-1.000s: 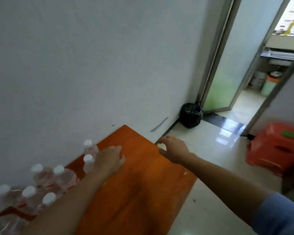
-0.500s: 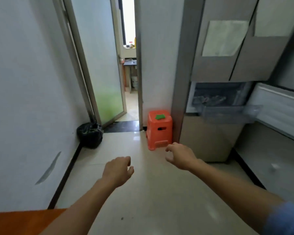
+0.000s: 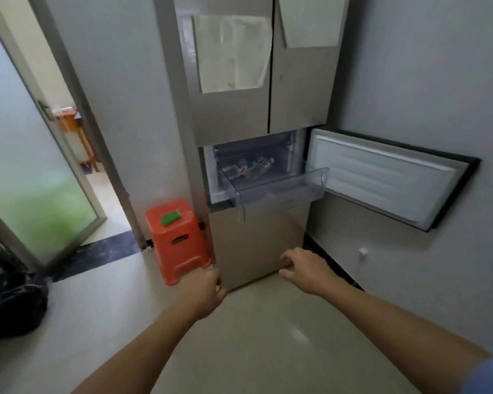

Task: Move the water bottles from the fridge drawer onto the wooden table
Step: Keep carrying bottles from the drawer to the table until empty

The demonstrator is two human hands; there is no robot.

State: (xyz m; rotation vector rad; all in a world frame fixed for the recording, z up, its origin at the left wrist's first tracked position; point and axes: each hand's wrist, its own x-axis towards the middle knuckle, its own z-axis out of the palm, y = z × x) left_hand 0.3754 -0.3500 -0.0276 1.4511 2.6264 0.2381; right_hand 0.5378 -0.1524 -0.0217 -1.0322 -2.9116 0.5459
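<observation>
Clear plastic on clear plastic, so expect glare and little contrast. Near first: your left grip [image 3: 204, 291] is loosely curled and empty. Your right grip [image 3: 305, 270] is spread loose, also empty. Both hang low over the floor, short of the fridge [image 3: 256, 245].

Further in, the drawer [image 3: 279, 191] is pulled out at mid height, with its door [image 3: 382, 177] swung open to the right. The bottles [image 3: 254, 169] lie on their sides inside it, toward the back, red labels showing.

My read:
- if full, they'll have some weight
- thin walls will give under a squeeze
- likely cold and damp, so slippery

Take each round the mid-body over the label, not by the cap.

Count is unclear: they blur together behind the drawer's front wall, maybe three or four. Can't judge fill level. The surface is out of frame.
</observation>
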